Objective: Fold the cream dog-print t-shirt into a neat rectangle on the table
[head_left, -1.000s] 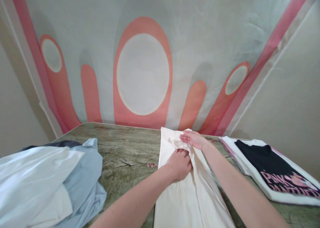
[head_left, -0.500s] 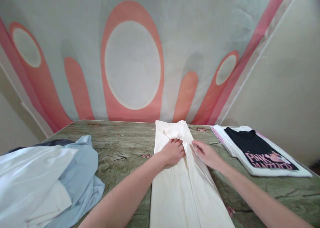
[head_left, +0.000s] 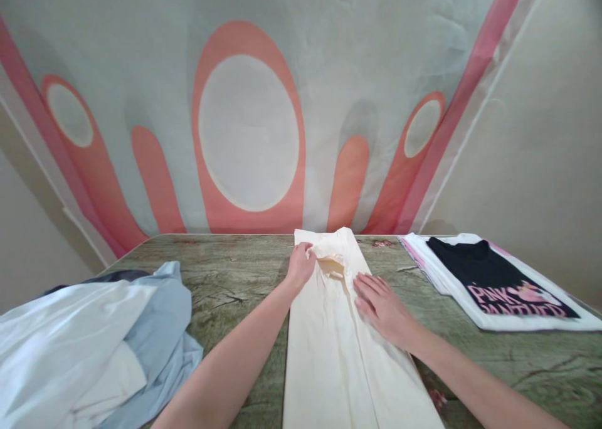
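A cream shirt [head_left: 324, 354], folded into a long narrow strip, runs from the near edge of the view to the far edge of the table. Near its far end the collar [head_left: 329, 250] stands a little raised around a small opening. My left hand [head_left: 301, 264] is at the collar's left side, with its fingers curled on the cloth edge. On the right half of the strip, just below the collar, my right hand [head_left: 383, 307] lies with fingers stretched out on the fabric.
Loose white cloth [head_left: 61, 347] and light blue cloth [head_left: 164, 328] are heaped at the left, with dark cloth behind. At the right lies a stack of folded shirts, a black printed one [head_left: 503, 278] on top. A wall stands behind the wood-patterned table [head_left: 235, 272].
My left hand has moved from the middle of the collar to its left side, uncovering the neck opening. My right hand has flattened onto the shirt. The view has shifted slightly.
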A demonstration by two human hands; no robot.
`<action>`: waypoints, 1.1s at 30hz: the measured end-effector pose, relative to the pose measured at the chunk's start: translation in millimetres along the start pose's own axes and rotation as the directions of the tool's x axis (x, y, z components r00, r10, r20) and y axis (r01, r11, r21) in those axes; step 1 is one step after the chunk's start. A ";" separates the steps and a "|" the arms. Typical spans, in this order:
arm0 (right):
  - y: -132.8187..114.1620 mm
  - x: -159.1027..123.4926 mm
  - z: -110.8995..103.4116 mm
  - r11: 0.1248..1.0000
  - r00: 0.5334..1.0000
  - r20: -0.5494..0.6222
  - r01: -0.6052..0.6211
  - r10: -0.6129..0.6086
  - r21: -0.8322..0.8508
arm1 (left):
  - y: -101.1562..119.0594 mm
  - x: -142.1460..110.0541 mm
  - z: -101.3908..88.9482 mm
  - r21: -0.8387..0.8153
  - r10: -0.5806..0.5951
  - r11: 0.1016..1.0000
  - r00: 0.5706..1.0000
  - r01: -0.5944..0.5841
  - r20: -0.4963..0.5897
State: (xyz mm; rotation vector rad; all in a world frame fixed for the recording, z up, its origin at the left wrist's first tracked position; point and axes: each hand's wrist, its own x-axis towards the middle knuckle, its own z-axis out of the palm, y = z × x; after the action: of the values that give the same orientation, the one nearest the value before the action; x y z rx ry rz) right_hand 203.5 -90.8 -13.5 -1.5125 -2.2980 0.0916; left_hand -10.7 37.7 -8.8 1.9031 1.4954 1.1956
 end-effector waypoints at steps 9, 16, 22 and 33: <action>-33.4 -6.9 -11.9 0.994 0.991 0.102 0.073 -0.081 0.087 | 2.7 6.2 0.4 0.005 0.015 1.000 0.994 -0.015 0.108; -31.3 -6.7 -10.9 0.994 0.991 0.116 0.061 -0.071 0.090 | 2.1 38.6 0.4 -0.152 -0.096 0.980 0.973 0.129 0.209; -29.7 -6.3 -9.1 0.990 0.991 0.116 0.045 -0.061 0.136 | 0.0 48.4 3.4 -0.268 -0.172 0.936 0.960 0.230 0.222; -31.9 -5.3 -12.5 0.989 0.991 0.122 0.045 -0.062 0.143 | 2.0 42.4 19.9 -0.614 -0.246 0.700 0.930 0.366 0.273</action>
State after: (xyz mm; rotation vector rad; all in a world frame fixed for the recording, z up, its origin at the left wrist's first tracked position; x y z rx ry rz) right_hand 182.0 -110.8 4.9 -1.4102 -2.3733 0.3359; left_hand 8.8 79.9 -2.7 1.1819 1.0394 1.1563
